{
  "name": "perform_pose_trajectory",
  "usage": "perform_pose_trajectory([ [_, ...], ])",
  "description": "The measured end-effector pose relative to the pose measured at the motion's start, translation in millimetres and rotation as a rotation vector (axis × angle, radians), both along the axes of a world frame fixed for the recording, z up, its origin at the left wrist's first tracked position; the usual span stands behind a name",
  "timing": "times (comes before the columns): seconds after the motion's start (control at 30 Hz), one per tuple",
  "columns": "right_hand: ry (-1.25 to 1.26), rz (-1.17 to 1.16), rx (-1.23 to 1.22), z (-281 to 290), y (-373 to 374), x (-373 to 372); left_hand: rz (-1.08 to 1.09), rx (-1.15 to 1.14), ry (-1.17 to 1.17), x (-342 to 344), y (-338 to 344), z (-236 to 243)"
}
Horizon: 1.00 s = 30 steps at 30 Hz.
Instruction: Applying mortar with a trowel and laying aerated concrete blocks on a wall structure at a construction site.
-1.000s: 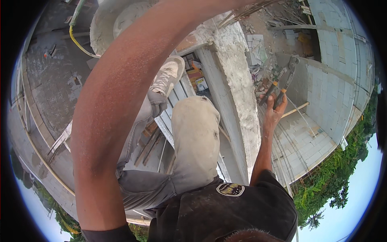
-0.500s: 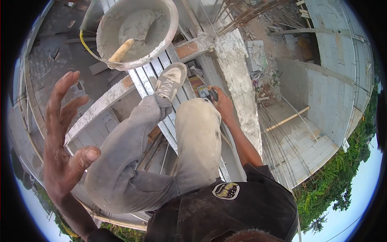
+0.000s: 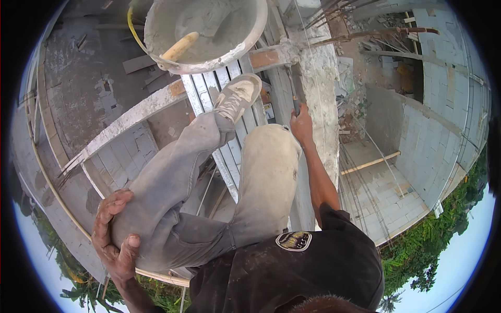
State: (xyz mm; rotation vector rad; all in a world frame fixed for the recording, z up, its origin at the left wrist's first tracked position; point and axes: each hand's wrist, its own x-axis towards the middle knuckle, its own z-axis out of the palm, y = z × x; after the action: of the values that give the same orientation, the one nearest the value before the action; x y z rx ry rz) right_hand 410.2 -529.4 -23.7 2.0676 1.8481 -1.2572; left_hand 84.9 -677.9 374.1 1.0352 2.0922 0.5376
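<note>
My left hand (image 3: 114, 235) rests on the side of my bent left leg (image 3: 156, 193), fingers apart and curved over the grey jeans. My right hand (image 3: 301, 121) is closed on the dark handle of a long metal tool (image 3: 295, 101), beside my right knee and the rough concrete beam (image 3: 322, 88). Above my shoe (image 3: 235, 101), a bucket of grey mortar (image 3: 209, 18) holds a trowel with a pale wooden handle (image 3: 180, 48). The tool's far end is hard to make out against the beam.
Metal channels (image 3: 202, 94) and concrete members (image 3: 120, 120) lie beneath my legs, high above rubble-strewn rooms. A light block wall (image 3: 438, 94) stands at right. Rusty rebar (image 3: 376, 34) sticks out near the beam's far end. Wooden battens (image 3: 370, 161) cross the room below.
My left hand has come down from across the view, through mid-air, onto my leg. My right hand has lowered the tool from over the right-hand room to beside my knee and the beam.
</note>
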Motion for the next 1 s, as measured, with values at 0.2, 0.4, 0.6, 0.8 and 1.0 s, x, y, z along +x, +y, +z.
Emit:
perform_pose_trajectory([
  [0.2, 0.493, -0.013, 0.67, -9, 18, -4, 0.008, 0.005, 0.005, 5, 6, -1],
  [0.4, -0.141, -0.024, -0.064, -28, 58, 7, -0.006, -0.036, -0.017, 2, 10, 6],
  [0.6, 0.445, -0.082, 0.44, -8, 26, -7, 0.026, -0.003, -0.016, 6, 3, -1],
  [0.8, -0.057, -0.23, -0.249, -52, 43, 7, 0.037, 0.016, -0.023, 8, 3, -1],
  [1.0, 0.344, -0.155, 0.154, -17, 30, -3, -0.049, 0.072, -0.034, 8, 5, -5],
])
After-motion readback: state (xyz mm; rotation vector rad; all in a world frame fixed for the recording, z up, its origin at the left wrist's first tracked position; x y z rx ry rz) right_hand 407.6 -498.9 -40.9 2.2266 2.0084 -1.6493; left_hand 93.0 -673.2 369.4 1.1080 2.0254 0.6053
